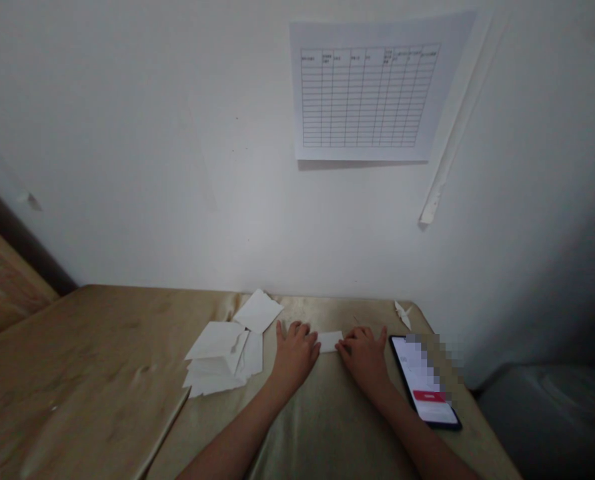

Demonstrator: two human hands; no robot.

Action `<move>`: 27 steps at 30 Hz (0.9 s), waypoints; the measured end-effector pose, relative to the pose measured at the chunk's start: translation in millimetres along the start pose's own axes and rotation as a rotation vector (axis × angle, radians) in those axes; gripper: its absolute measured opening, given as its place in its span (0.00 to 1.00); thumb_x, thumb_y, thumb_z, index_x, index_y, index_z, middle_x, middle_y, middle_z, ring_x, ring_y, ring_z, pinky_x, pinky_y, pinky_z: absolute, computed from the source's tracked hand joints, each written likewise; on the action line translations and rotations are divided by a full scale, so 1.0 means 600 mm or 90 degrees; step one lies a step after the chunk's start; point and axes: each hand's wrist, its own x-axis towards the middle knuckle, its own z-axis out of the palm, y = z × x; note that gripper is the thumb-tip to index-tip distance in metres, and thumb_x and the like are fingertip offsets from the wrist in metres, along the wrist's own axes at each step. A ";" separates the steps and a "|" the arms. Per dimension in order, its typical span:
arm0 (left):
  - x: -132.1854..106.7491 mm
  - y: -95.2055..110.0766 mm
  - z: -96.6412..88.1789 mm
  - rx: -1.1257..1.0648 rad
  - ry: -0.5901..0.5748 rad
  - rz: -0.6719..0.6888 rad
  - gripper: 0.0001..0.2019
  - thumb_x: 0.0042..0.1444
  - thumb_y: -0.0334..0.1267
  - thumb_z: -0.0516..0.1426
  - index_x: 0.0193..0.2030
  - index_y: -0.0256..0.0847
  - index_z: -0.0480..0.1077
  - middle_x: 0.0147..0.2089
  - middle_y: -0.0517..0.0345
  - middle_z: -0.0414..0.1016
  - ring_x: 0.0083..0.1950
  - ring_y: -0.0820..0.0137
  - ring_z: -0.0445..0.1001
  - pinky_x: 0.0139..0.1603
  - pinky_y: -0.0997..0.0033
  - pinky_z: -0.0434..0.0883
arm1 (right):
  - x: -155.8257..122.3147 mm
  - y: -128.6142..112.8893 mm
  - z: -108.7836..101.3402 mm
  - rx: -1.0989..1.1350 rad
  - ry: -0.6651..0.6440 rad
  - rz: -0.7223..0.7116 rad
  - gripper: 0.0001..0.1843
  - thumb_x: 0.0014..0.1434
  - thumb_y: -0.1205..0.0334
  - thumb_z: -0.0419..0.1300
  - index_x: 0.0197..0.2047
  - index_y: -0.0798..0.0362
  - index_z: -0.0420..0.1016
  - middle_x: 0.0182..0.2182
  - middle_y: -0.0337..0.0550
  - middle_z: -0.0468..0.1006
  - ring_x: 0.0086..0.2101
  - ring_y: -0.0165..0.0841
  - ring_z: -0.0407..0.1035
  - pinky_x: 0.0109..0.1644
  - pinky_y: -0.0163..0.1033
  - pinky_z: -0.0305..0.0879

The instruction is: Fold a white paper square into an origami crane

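Observation:
A small white piece of paper (330, 341), a folded-looking strip, lies on the table between my hands. My left hand (297, 348) has its fingertips closed on the strip's left end, with the thumb hidden from sight. At the right end, my right hand (365, 353) pinches the paper near its lower corner. Both wrists come in from the bottom of the view. Left of my left hand lies a loose pile of white paper sheets (217, 357), some of them folded or torn. One more white sheet (259, 311) rests behind that pile.
A phone (422, 383) with a lit screen lies right of my right hand, partly blurred out. Behind it sits a small folded paper piece (402, 313). The brownish covered table (102, 373) meets a white wall, where a printed grid sheet (367, 100) hangs.

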 end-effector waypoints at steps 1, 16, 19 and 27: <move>0.000 0.001 0.002 0.002 0.004 -0.001 0.12 0.65 0.42 0.56 0.52 0.48 0.75 0.56 0.51 0.75 0.63 0.50 0.64 0.68 0.24 0.44 | 0.000 0.000 0.001 0.000 0.003 -0.002 0.16 0.68 0.58 0.55 0.35 0.45 0.84 0.41 0.44 0.81 0.50 0.43 0.68 0.66 0.75 0.27; 0.002 0.000 0.011 -0.052 -0.020 -0.023 0.12 0.64 0.44 0.58 0.52 0.54 0.77 0.58 0.53 0.72 0.64 0.51 0.62 0.69 0.31 0.48 | 0.002 0.003 0.007 0.002 -0.004 0.005 0.14 0.67 0.57 0.55 0.37 0.45 0.83 0.43 0.46 0.80 0.50 0.44 0.67 0.66 0.74 0.28; 0.001 0.002 0.006 -0.068 -0.016 -0.034 0.13 0.64 0.46 0.58 0.53 0.53 0.77 0.58 0.53 0.72 0.64 0.51 0.62 0.69 0.32 0.48 | 0.003 0.004 0.008 0.000 -0.009 0.007 0.14 0.66 0.56 0.56 0.37 0.46 0.83 0.43 0.47 0.80 0.51 0.44 0.67 0.66 0.73 0.27; 0.005 -0.008 0.007 -0.101 -0.041 -0.052 0.16 0.59 0.50 0.63 0.53 0.55 0.77 0.59 0.54 0.72 0.64 0.52 0.62 0.68 0.34 0.50 | 0.001 -0.008 0.028 -0.010 0.019 0.051 0.15 0.61 0.48 0.61 0.44 0.49 0.77 0.47 0.50 0.75 0.52 0.47 0.66 0.66 0.67 0.39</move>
